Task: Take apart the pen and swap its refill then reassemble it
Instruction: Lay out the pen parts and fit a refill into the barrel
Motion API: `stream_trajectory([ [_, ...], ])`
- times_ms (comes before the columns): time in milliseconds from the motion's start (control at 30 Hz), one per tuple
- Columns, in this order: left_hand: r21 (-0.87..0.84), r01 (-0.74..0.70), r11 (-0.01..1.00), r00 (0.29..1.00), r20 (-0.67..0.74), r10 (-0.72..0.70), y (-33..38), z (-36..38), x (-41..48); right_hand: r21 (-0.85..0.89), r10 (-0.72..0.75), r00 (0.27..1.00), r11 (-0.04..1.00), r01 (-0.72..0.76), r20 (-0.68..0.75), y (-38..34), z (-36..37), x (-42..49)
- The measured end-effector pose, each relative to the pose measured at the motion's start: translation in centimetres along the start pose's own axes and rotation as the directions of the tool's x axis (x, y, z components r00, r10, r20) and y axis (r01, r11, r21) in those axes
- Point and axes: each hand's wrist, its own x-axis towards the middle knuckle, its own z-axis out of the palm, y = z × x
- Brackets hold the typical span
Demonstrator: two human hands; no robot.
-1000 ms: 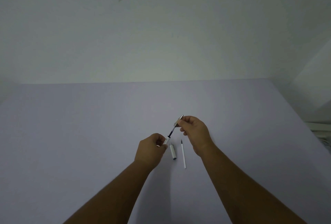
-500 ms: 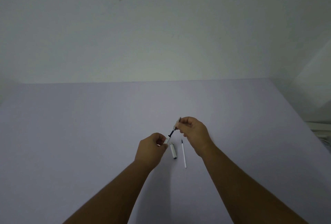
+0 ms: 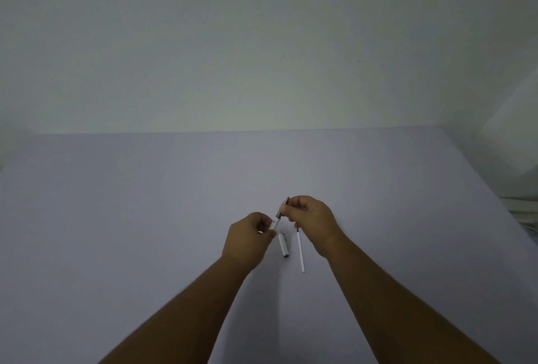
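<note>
My left hand grips the white pen barrel at its lower end, most of it hidden in the fist. My right hand pinches the pen's tip section, which meets the barrel's open end; the two parts lie in one slanted line above the table. A thin white refill with a dark tip lies on the table below my right hand. A white pen cap lies beside it, just right of my left hand.
The table is a plain pale lilac surface reaching back to a bare wall. Its right edge runs diagonally, with some white items beyond it at the far right.
My right hand has moved down and left toward my left hand. The dark stretch seen between tip section and barrel has shortened until the two parts meet. Cap and loose refill stay put.
</note>
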Motion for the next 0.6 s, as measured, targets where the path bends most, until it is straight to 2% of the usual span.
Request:
stream_trajectory([
  [167,-0.026,0.025,0.999,1.0,0.009,-0.024,0.13,-0.04,0.06,-0.058,0.004,1.0,0.998,-0.006,-0.025,-0.01,-0.13,0.31],
  [367,-0.026,0.009,1.0,1.0,0.015,-0.008,0.38,0.11,0.09,-0.007,-0.026,0.999,1.0,0.026,0.037,-0.03,-0.02,0.04],
  [500,-0.019,0.016,1.0,1.0,0.022,-0.015,0.27,0.24,0.04,-0.11,0.01,1.0,0.994,-0.009,0.002,0.08,0.19,0.27],
  [600,-0.026,0.026,0.999,0.999,0.023,-0.025,0.31,0.27,0.03,-0.028,0.028,0.998,0.999,-0.027,0.054,-0.06,0.28,0.05],
])
